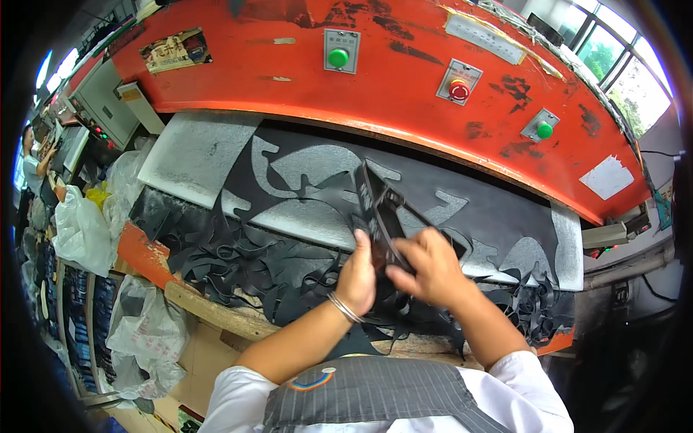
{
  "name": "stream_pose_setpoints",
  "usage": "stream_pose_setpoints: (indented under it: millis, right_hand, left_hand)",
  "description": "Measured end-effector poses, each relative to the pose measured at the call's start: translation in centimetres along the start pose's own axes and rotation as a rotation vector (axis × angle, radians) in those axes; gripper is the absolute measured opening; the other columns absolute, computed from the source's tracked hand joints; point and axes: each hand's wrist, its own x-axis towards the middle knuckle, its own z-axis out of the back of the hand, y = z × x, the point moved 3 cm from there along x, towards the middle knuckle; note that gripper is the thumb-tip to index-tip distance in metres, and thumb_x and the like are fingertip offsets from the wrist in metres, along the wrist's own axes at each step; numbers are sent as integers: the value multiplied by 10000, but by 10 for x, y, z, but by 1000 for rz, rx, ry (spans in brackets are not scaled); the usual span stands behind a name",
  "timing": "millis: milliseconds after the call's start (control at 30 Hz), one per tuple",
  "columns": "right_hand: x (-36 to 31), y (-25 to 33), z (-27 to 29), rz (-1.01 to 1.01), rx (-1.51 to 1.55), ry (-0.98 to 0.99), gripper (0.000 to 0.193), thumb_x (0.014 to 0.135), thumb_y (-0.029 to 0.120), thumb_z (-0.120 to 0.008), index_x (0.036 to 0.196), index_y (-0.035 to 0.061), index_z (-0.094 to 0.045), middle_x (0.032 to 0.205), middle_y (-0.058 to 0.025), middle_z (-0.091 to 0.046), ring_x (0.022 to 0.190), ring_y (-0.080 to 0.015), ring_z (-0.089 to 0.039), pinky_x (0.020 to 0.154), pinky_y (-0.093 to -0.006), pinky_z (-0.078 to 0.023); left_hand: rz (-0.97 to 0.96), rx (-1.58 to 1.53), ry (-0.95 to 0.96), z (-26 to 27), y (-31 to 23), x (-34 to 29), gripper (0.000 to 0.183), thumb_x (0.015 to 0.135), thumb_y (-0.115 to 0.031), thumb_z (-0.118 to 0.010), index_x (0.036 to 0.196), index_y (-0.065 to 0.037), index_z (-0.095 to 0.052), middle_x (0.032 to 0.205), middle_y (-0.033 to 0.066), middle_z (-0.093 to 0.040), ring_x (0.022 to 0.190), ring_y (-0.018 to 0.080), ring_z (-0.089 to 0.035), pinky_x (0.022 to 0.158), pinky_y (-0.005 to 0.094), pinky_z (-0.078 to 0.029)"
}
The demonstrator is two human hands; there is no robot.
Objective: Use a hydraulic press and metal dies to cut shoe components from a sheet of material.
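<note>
The left hand (357,279) sets its thumb against a black die (378,219), other fingers hidden, grip unclear; the right hand (435,269) curls blurred fingers half closed at its edge, hold unclear. Pale lettering (367,198) marks the die, tilted over a cut sheet (505,211). Beyond, the red press (249,68) has labelled buttons (338,58).

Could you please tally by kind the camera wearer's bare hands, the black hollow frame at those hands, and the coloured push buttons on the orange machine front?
Wearer's bare hands: 2
Black hollow frame: 1
Round green push buttons: 2
Round red push button: 1
Total: 6
</note>
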Motion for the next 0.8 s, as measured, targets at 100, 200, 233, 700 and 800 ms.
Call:
stream_pose_setpoints:
  millis: [100, 200, 233, 700, 800]
  right_hand:
    - [-14, 43, 19, -28, -7, 80, 457, 718, 322, -753, 1060, 40, -643, 792, -128, -493, 720, -304, -523, 611, -401, -454]
    - [-16, 49, 54, -9, 3, 385, 480, 755, 442, -728, 1000, 37, -650, 754, -126, -527, 681, -308, -563, 609, -413, -472]
    - [-19, 47, 65, 82, 54, 372, 488, 738, 477, -730, 955, 44, -666, 735, -113, -569, 605, -299, -563, 603, -410, -473]
    - [-21, 35, 106, 540, -602, -282, 233, 661, 166, -694, 886, 116, -665, 847, -18, -599, 804, -221, -628, 753, -353, -550]
    - [-23, -10, 109, 39, -597, -46, 277, 648, 201, -755, 894, 114, -662, 830, -4, -597, 760, -205, -609, 527, -312, -485]
  left_hand:
    - [29, -110, -125, -49, -17, -35, 581, 1012, -522, -305, 1114, -19, -577, 995, 42, -630, 893, 137, -599, 838, 280, -477]
    - [-49, 165, 5, -46, 0, -42, 405, 1029, -409, -396, 1023, -41, -564, 849, -28, -532, 759, 61, -470, 699, 232, -425]
    - [-123, 271, 65, -52, -9, -47, 385, 1028, -395, -409, 1027, -44, -565, 846, -43, -527, 773, 39, -462, 701, 220, -414]
    - [-582, 1113, 206, 0, -74, -24, 294, 989, -227, -462, 852, -21, -620, 621, 53, -615, 499, 148, -581, 468, 269, -455]
    - [-311, 461, -421, 111, -183, -11, 400, 1007, -383, -447, 782, -63, -529, 499, -45, -341, 381, 86, -330, 382, 279, -301]
